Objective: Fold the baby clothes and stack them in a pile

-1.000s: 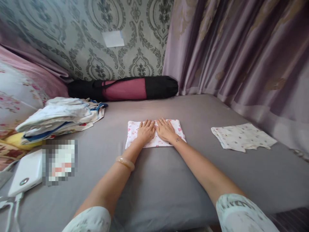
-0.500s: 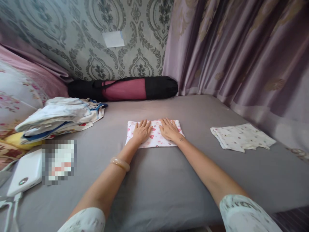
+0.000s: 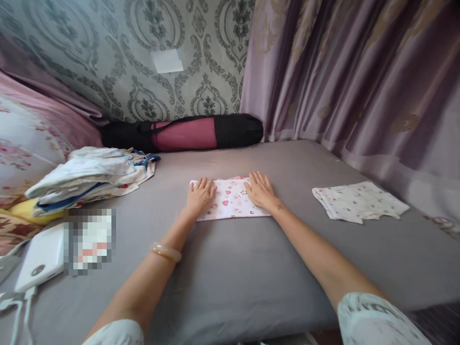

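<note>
Touching folded white cloth with pink prints (image 3: 233,200) at both ends: at nine o'clock with left hand (image 3: 200,195), at three with right hand (image 3: 261,192). Both open, palms down, fingers extended, grasping nothing. Flat on grey bedsheet (image 3: 230,273), at twelve o'clock from body, long axis nine to three. Equally near either hand; from left toward three, from right toward nine.
</note>
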The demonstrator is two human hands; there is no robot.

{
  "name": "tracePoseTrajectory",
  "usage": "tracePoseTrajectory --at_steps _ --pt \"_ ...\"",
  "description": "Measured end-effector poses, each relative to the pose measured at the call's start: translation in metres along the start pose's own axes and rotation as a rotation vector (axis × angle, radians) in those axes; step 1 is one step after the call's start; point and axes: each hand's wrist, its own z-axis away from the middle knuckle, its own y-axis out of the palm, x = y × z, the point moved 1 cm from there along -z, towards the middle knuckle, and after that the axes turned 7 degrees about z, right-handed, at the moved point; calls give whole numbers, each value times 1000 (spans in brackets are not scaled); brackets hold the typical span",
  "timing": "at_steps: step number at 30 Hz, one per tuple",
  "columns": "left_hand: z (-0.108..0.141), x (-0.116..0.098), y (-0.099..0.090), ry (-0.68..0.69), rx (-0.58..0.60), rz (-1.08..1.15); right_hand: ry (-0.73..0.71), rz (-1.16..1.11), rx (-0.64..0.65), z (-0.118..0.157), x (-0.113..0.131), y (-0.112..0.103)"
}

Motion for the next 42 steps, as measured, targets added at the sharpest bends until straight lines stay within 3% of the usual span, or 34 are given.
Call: tracePoseTrajectory --at_steps 6,10,14,19,25,30,35,42 --pt "6 12 4 -79 10 50 52 23 21 5 -16 8" --pt "8 12 2 -63 12 74 42 28 22 7 -14 2" --pt "27 10 -3 -52 -11 38 -23 55 -53 17 -8 -4" --pt "50 12 -1 -55 -3 58 -74 61 -35 28 -2 7" --pt "54 20 3 -58 25 152 -63 73 5 25 -3 10" --pt "53 30 5 -48 -53 215 -69 71 -20 20 25 -3" --pt "54 40 12 -41 -151 222 -114 4 3 14 56 4" --pt "52 45 18 -26 -200 238 -100 2 -9 13 57 15"
